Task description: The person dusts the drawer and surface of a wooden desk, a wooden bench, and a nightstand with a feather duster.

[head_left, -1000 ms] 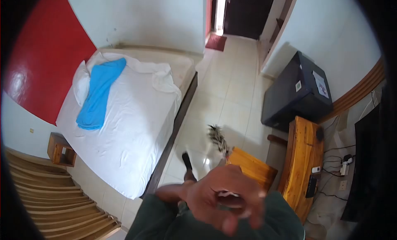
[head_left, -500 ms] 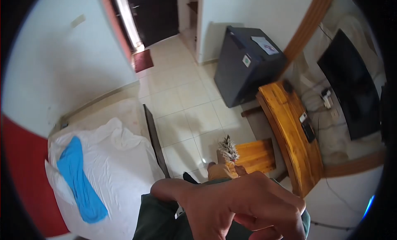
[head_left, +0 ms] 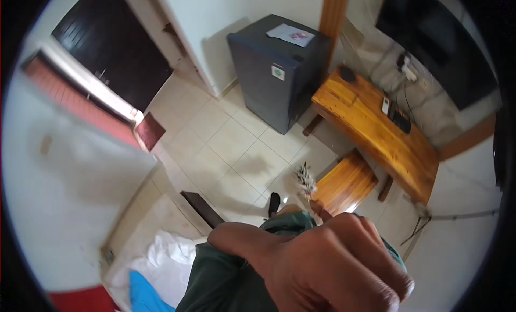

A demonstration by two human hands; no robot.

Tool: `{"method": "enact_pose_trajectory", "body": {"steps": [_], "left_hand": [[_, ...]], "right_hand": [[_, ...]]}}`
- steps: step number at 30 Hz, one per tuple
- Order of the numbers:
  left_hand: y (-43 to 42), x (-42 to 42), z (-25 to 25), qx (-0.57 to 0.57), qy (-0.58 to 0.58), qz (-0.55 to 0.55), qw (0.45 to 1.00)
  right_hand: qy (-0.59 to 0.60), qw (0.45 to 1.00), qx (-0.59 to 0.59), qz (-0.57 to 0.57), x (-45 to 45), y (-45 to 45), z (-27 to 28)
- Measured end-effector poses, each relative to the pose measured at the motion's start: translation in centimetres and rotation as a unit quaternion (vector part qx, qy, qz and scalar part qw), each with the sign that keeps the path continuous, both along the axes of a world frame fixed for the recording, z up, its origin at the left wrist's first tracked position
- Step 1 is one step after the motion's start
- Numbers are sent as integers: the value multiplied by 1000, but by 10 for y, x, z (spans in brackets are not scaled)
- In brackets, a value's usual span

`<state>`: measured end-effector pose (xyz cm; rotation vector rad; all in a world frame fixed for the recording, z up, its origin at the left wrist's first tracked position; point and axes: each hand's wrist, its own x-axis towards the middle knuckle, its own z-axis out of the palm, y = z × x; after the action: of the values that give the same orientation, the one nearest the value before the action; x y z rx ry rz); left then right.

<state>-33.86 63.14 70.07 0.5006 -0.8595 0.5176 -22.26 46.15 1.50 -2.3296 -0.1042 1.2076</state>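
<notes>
Large and close to the camera, my left hand [head_left: 333,263] is raised with its fingers curled downward; its palm side is hidden, so anything inside cannot be made out. Farther down, partly covered by the left hand, my right hand [head_left: 321,210] is closed at the base of a duster [head_left: 305,181] with a grey-and-white feathery head. The duster points up and away over the tiled floor, beside the left edge of a low wooden bench [head_left: 348,184].
A wooden desk [head_left: 376,134] with small devices stands right, below a wall-mounted screen [head_left: 438,43]. Beyond are a dark fridge [head_left: 269,80] with paper on top, a dark door [head_left: 115,48] and a red mat [head_left: 150,131]. The bed [head_left: 166,258] with a blue cloth [head_left: 144,293] lies lower left.
The view has swung right, so the bed has slid to the lower left and the desk shows more fully. My left hand has shifted right in view; the duster remains in my right hand.
</notes>
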Motion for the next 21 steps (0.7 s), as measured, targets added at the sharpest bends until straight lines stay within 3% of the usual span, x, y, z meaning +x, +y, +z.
{"method": "enact_pose_trajectory", "body": {"steps": [2,3,4,5,6,8,9,11,13,14,15,17,19,21], "left_hand": [[24,31,-11,66,-1,-28,997],[30,42,-17,59,6,-45,997],[33,51,-23,47,19,-64,997],[36,59,-29,35,27,-82,996],[42,68,-34,23,29,-93,995],[46,94,-36,-60,9,-100,993],[60,108,-39,-19,1,-126,992],[92,138,-47,79,-23,-152,985],[117,158,-60,125,-40,-185,974],[126,164,-77,153,-21,-231,961],[137,172,-97,180,6,-274,945],[168,188,-137,309,135,-293,895],[197,207,-191,516,266,-269,768],[220,222,-269,584,350,-225,697]], "right_hand": [[0,1000,25,-19,14,51,-8],[-37,994,101,17,21,70,-8],[-18,997,51,47,31,86,-2],[-40,996,79,6,32,102,42],[-123,987,94,42,34,113,48],[-139,982,129,-4,31,122,66],[-146,981,123,-33,32,128,75],[-85,987,129,-51,26,119,42],[-159,978,99,-86,16,111,17],[-164,974,13,-153,7,105,1],[-154,961,-75,-215,-7,103,-11],[-47,949,-131,-281,-19,106,14],[-36,930,-128,-343,-37,114,23],[-29,896,-119,-426,-49,126,31]]}}
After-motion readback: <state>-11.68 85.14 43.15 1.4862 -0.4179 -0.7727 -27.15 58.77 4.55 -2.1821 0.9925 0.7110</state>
